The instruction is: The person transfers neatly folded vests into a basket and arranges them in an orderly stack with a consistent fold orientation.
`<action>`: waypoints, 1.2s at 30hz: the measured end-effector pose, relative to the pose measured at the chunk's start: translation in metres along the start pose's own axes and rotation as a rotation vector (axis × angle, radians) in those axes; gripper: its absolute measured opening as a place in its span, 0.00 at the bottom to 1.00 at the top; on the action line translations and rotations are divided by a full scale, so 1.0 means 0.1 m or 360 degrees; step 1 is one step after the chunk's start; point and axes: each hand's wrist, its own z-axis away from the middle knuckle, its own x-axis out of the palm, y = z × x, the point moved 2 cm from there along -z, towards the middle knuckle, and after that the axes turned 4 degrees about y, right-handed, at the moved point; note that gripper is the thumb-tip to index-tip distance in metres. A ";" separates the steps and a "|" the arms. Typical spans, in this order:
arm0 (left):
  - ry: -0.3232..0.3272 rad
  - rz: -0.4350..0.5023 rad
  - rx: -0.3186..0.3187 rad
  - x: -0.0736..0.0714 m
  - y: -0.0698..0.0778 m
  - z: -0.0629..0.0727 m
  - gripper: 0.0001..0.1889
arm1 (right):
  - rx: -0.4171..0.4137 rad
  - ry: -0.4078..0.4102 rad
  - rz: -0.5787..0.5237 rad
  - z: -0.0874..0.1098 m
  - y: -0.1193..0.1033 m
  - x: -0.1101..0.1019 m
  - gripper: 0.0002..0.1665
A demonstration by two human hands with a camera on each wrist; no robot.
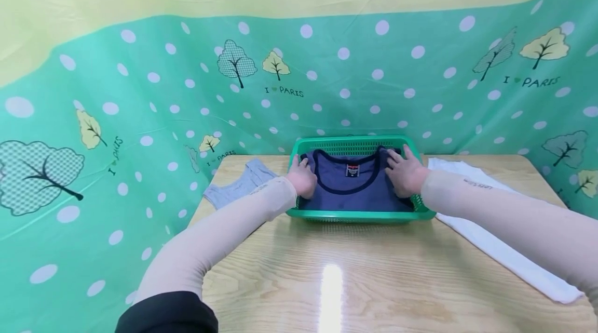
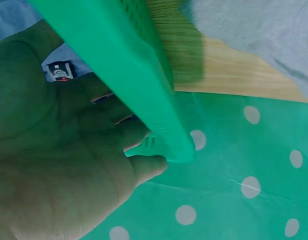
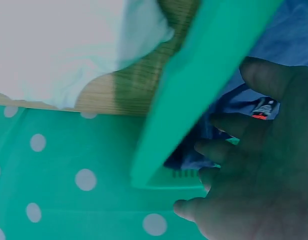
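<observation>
A navy tank top (image 1: 355,202) with dark neckline trim and a small neck label (image 1: 352,170) lies spread inside a green plastic basket (image 1: 359,214). My left hand (image 1: 304,179) rests at the top's left side, just inside the basket wall. In the left wrist view, its fingers extend along the inner side of the rim (image 2: 129,70). On the opposite side, my right hand (image 1: 405,173) touches the top near its right shoulder. Its fingers are spread and loosely bent in the right wrist view, beside the basket's rim (image 3: 204,75).
Left of the basket, a grey garment (image 1: 240,185) lies on the wooden table (image 1: 280,276). A white garment (image 3: 54,50) lies to the right, partly under my right forearm in the head view. A green dotted curtain (image 1: 345,73) hangs right behind the table.
</observation>
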 end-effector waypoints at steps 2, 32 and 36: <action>0.0003 -0.0020 -0.0003 0.01 -0.01 -0.01 0.25 | 0.0029 -0.0028 -0.0012 0.00 0.05 0.02 0.33; -0.0111 -0.0069 0.0026 0.12 0.04 -0.20 0.36 | 0.0001 -0.0234 -0.0367 -0.03 -0.03 0.21 0.43; -0.0128 -0.0115 0.0034 0.11 0.03 -0.17 0.40 | 0.0016 -0.0242 -0.0344 -0.05 -0.04 0.24 0.43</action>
